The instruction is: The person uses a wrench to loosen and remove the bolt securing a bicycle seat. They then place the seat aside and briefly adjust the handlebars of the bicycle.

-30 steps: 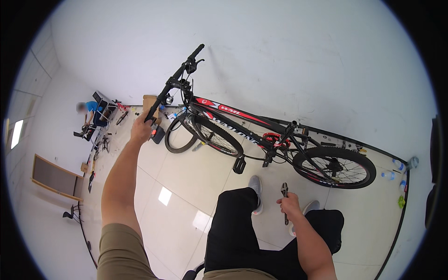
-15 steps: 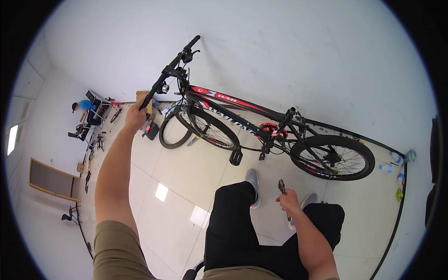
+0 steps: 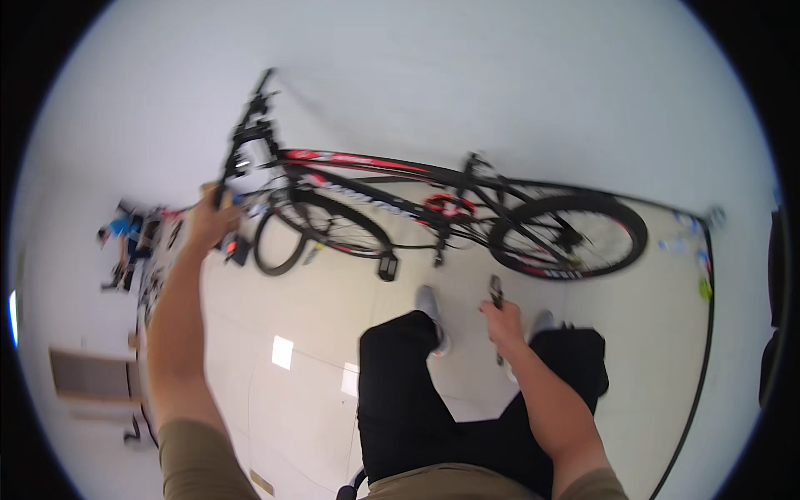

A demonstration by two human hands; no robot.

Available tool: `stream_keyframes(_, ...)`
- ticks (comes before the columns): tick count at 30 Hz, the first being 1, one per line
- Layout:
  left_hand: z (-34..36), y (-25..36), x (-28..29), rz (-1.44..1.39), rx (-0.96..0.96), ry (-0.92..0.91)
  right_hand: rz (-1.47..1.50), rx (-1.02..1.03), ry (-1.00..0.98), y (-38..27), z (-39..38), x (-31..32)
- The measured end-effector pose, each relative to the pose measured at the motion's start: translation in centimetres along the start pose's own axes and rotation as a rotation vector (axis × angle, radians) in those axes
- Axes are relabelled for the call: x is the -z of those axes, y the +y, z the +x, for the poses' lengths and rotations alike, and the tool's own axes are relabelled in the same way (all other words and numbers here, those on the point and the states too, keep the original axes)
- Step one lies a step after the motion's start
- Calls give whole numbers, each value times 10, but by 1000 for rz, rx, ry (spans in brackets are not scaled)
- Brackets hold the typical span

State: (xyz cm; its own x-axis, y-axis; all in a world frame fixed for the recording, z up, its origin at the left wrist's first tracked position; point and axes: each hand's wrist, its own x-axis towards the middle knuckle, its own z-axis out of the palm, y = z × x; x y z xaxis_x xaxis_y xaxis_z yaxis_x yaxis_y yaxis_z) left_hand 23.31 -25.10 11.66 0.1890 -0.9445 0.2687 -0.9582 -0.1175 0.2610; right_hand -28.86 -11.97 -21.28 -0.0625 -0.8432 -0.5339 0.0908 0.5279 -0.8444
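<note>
A black and red mountain bike (image 3: pixel 367 200) stands in front of me along the white wall, slightly blurred. My left hand (image 3: pixel 210 218) is closed round the near grip of its handlebar (image 3: pixel 236 150). Over the floor between the bike and my knees, my right hand (image 3: pixel 502 323) is closed on a metal wrench (image 3: pixel 497 292). The wrench's head sticks out beyond my fingers and part of its handle shows below them. A black pedal (image 3: pixel 387 267) hangs on the bike's near side. The rear wheel (image 3: pixel 571 237) is at the right.
A loose tire (image 3: pixel 279 242) lies beside the front wheel. Plastic bottles (image 3: pixel 673 245) and a yellow-green item (image 3: pixel 705 289) are by the right wall. At the far left a person in blue (image 3: pixel 123 227) sits among chairs and parts. A small tan piece (image 3: pixel 262 482) lies on the floor at lower left.
The view has shifted, so the bike appears further left and higher. The handlebar looks turned more upright, with my left hand still on it. My right hand still holds the wrench.
</note>
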Motion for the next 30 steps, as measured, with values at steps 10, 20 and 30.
stream_keyframes(10,-21,0,24,69,55,-49,707,-260,144,-47,22,15)
stream_keyframes(20,-30,37,30,-15,175,-140,866,-427,40,-78,15,32)
stream_keyframes(30,-32,56,30,13,98,-141,996,-153,213,-116,60,69)
